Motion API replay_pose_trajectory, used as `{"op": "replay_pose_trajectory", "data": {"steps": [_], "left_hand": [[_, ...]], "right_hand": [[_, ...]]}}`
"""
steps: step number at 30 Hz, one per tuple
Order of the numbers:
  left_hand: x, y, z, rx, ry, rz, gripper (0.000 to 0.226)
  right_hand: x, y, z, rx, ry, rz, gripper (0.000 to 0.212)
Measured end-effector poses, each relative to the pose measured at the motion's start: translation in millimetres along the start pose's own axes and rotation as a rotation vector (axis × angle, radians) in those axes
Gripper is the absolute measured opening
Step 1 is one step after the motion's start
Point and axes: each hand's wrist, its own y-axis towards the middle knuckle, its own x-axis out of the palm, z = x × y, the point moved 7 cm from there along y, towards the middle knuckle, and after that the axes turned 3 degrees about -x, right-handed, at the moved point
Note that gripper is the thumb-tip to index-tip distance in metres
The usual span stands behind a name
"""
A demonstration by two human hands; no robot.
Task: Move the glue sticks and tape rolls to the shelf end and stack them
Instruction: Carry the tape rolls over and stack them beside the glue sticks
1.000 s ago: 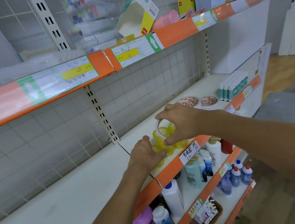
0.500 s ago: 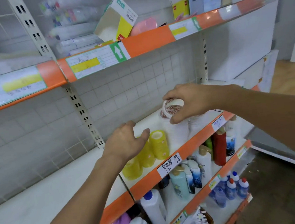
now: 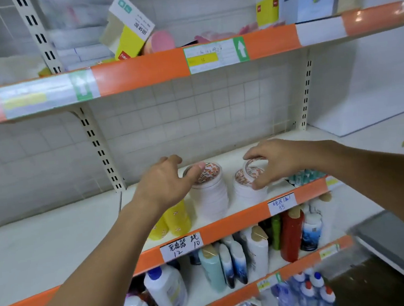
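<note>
Head view of a shop shelf (image 3: pixel 220 148) with an orange front strip. The right hand (image 3: pixel 276 159) pinched a single tape roll (image 3: pixel 253 166) between thumb and fingertips, holding it tilted on top of the right stack of white tape rolls (image 3: pixel 249 190). The left hand (image 3: pixel 167 182) hung spread and relaxed over the left stack of white tape rolls (image 3: pixel 210 193), gripping nothing; its thumb lay across the printed top of that stack, though whether it touched could not be told. The two white stacks stood just beside each other in the middle of the shelf. The yellow tape rolls (image 3: pixel 175 220) lay at the shelf's front edge, partly hidden beneath the left wrist, just left of the left white stack. The glue sticks (image 3: pixel 305 176), with teal caps, lay near the front edge to the right of the right stack, partly hidden behind the right hand. Handwritten price labels (image 3: pixel 181 246) were fixed to the orange strip. Bottles (image 3: pixel 256 255) stood on the shelf below. A tilted box (image 3: pixel 127 27) rested on the upper shelf.
</note>
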Motion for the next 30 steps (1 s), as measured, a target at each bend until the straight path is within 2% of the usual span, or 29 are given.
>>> {"op": "replay_pose_trajectory", "data": {"steps": [12,22,30], "left_hand": [[2,4,9,-0.022,-0.009,0.05,0.07],[16,10,26,0.016,0.015,0.008,0.068],[27,18,40,0.102,0.123,-0.046,0.072]], "right_hand": [[32,40,17,-0.051,0.079,0.002,0.091],[45,54,20,0.0,0.093,-0.036,0.09],[50,61,20,0.027,0.1,-0.047,0.09]]}}
